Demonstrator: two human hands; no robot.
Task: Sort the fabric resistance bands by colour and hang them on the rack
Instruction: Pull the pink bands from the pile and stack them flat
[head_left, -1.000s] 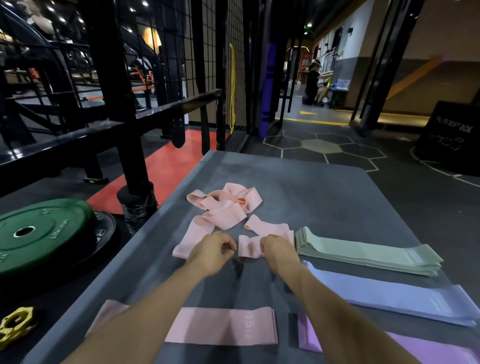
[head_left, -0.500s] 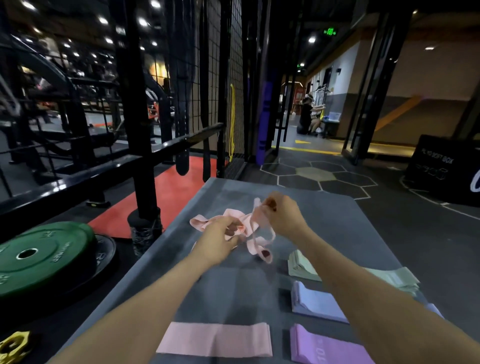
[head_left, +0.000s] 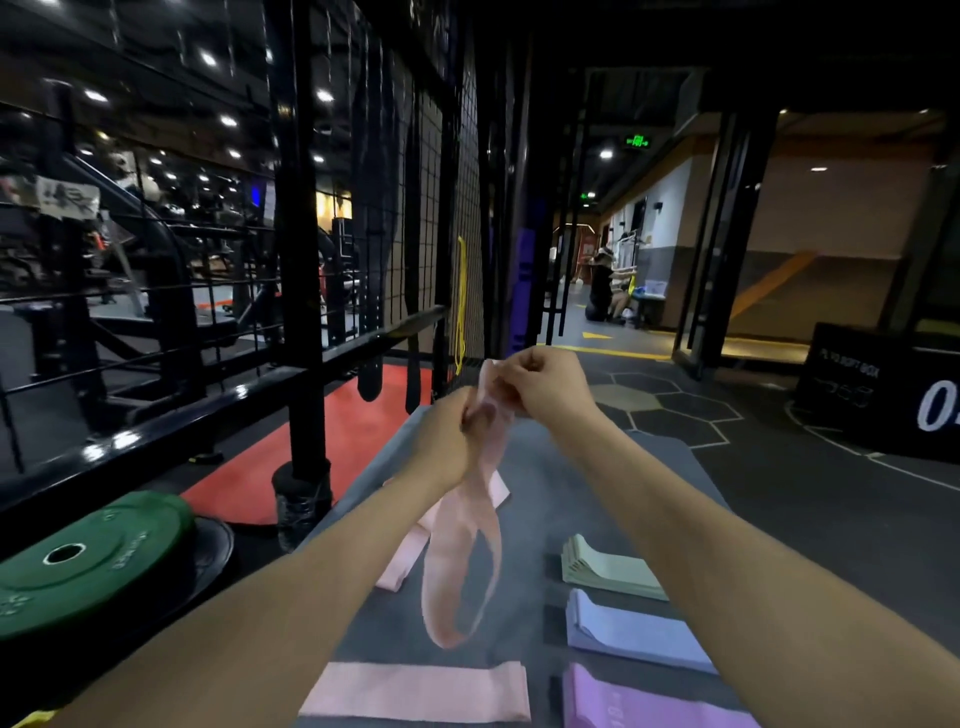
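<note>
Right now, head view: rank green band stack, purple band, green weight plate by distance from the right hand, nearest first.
From the right hand, which pinches a pink band:
1. Green band stack, on the mat below the right forearm.
2. Purple band, near edge of the mat, bottom right.
3. Green weight plate, on the floor far left.

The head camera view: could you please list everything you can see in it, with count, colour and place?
Lifted pink fabric band: one, pale pink, hanging as a loop from both hands above the mat.
Loose pink fabric bands: number unclear, pink, on the mat behind the loop.
Flat pink fabric band: one, pink, near edge of the mat.
Green band stack: one stack, pale green, right side of mat.
Blue band stack: one, light blue, nearer than the green.
Purple band: at least one, lilac, nearest right.
Grey mat: one, centre.
Green weight plate: one, floor at left.
Black rack frame: black, left.
Black plyo box: one, right.
Left hand: pinches the lifted band.
Right hand: pinches its top.
</note>
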